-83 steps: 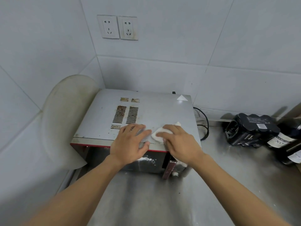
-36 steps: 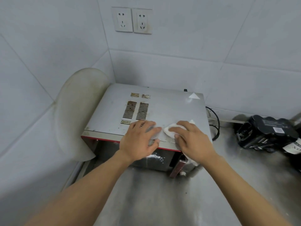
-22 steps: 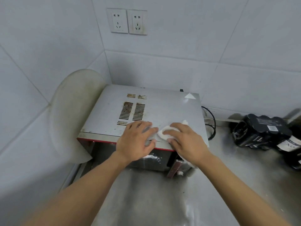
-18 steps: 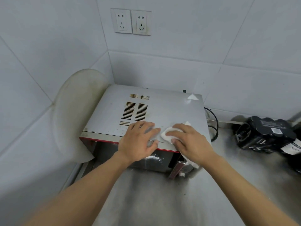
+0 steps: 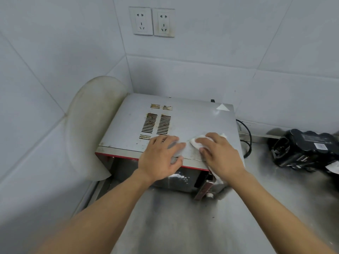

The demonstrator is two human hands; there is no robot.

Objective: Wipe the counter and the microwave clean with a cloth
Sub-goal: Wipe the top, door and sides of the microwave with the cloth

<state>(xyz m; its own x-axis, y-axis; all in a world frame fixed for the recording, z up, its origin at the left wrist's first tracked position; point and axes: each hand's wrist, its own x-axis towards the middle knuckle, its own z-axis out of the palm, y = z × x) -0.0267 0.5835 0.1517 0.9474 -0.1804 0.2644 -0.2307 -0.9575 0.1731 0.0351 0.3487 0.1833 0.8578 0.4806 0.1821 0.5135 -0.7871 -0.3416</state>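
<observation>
A silver microwave [image 5: 190,118] with a red front trim stands in the corner on a steel counter [image 5: 183,220]. Rusty vent slots mark its top. My left hand [image 5: 161,158] lies flat on the front part of the top, fingers straight. Just right of it, my right hand [image 5: 220,154] presses a white cloth [image 5: 194,143] onto the top near the front right corner. Part of the cloth hangs down past the front edge under my wrist.
A worn white cutting board [image 5: 88,125] leans against the left wall beside the microwave. A black cable [image 5: 246,136] runs behind its right side. A black shrink-wrapped pack [image 5: 304,149] lies on the counter at right. Two wall sockets [image 5: 154,22] sit above.
Both hands stay at the same spot on the microwave's top, with the cloth still under the right hand. Only the camera has shifted slightly.
</observation>
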